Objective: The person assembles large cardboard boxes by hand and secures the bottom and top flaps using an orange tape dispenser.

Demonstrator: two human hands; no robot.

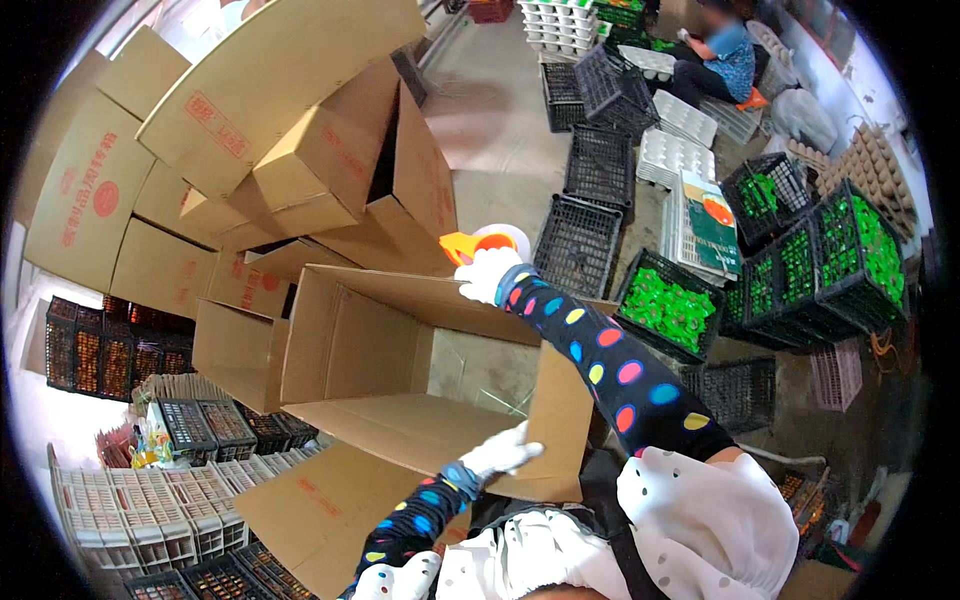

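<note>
In front of me stands a brown cardboard box (pixel 375 425), its walls spread and the floor showing through it. My left hand (pixel 500 452), in a white glove, grips the near side of the box beside its right-hand flap (pixel 564 412); some of the fingers are hidden. Beyond the far wall, my right hand (pixel 490 275), also gloved, is closed on an orange tape dispenser (pixel 457 247) carrying a pale roll of tape. Dotted sleeves cover both forearms.
Folded and opened cartons (pixel 300 165) crowd the left. Black crates (pixel 578 245) stand at the far right, one holding bright green packets (pixel 668 308). White trays (pixel 676 155) are stacked behind them. A co-worker (pixel 722 60) sits at the far right. Pale crates (pixel 130 510) stand lower left.
</note>
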